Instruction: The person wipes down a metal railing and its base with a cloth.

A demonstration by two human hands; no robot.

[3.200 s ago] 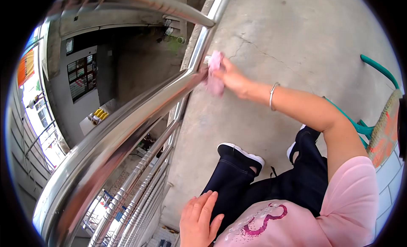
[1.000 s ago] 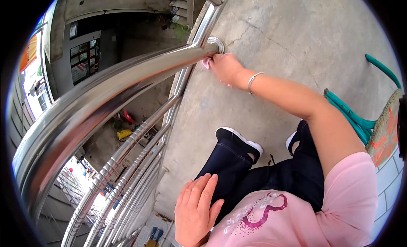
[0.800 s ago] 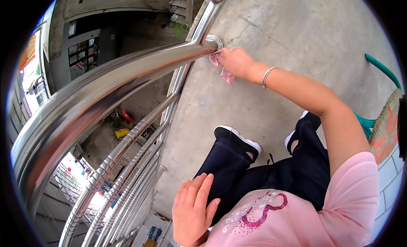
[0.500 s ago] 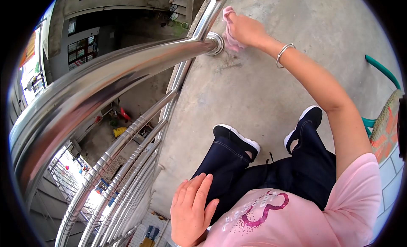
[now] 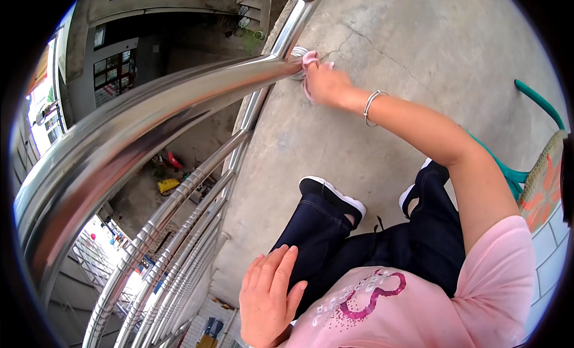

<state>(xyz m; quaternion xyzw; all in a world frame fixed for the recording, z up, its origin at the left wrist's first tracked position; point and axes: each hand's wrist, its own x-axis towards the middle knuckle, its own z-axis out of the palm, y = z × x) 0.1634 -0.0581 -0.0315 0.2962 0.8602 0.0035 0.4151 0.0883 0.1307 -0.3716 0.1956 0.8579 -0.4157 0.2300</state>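
Note:
My right hand [image 5: 329, 87] holds a pink cloth [image 5: 308, 60] against the metal post of the railing, by its round base flange [image 5: 297, 72]. The cloth hangs past the fingers and covers part of the flange. A thick shiny steel rail [image 5: 137, 121] runs from that post toward the lower left. Down by my knee, my left hand [image 5: 267, 297] rests with its fingers stretched out and nothing in it. Its fingertips lie near the dark trouser leg [image 5: 314, 222].
Thinner railing bars [image 5: 173, 228] line the left, with a drop to a lower yard beyond them. Concrete floor [image 5: 382, 55] spreads ahead. A chair with green tubing [image 5: 541, 100] and a patterned seat [image 5: 543, 180] stands at the right.
My right hand has moved left and slightly down with the cloth, from the floor beside the flange onto the post's base. My left hand stays nearly still.

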